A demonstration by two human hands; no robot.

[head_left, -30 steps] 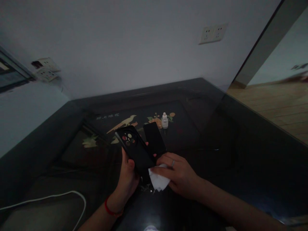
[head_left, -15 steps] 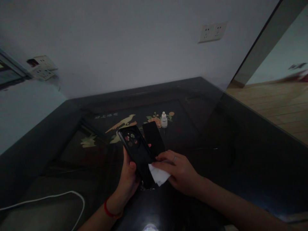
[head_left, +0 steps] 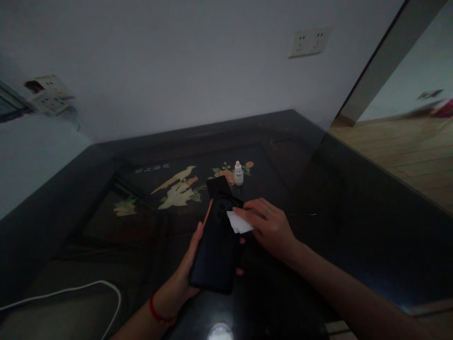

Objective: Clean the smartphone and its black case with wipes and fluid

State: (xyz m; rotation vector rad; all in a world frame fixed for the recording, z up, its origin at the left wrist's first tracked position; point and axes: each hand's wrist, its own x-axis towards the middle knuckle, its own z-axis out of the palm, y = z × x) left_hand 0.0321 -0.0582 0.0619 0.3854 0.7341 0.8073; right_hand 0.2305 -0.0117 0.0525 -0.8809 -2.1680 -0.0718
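My left hand (head_left: 189, 269) grips a black phone case (head_left: 214, 257) by its edges, fingertips showing along its right side. Round camera cutouts sit near the case's upper end, which points away from me. In my right hand (head_left: 274, 231), which wears a ring, a folded white cloth (head_left: 239, 223) is pinched against the case beside those cutouts. Behind the case a black phone (head_left: 216, 185) lies flat on the table, its lower part hidden by the case. A small white-capped dropper bottle (head_left: 238, 174) stands upright to the right of the phone.
The glossy dark table (head_left: 304, 179) has bird and flower inlays and meets the wall at the back. A white cable (head_left: 88, 284) curves across the left front. Wall sockets (head_left: 309, 42) are above; tiled floor (head_left: 392, 146) lies to the right.
The case has swung round in my left hand, its lower end now nearer me and its camera end further right. My right hand moved with the cloth from the lower edge up beside the cutouts.
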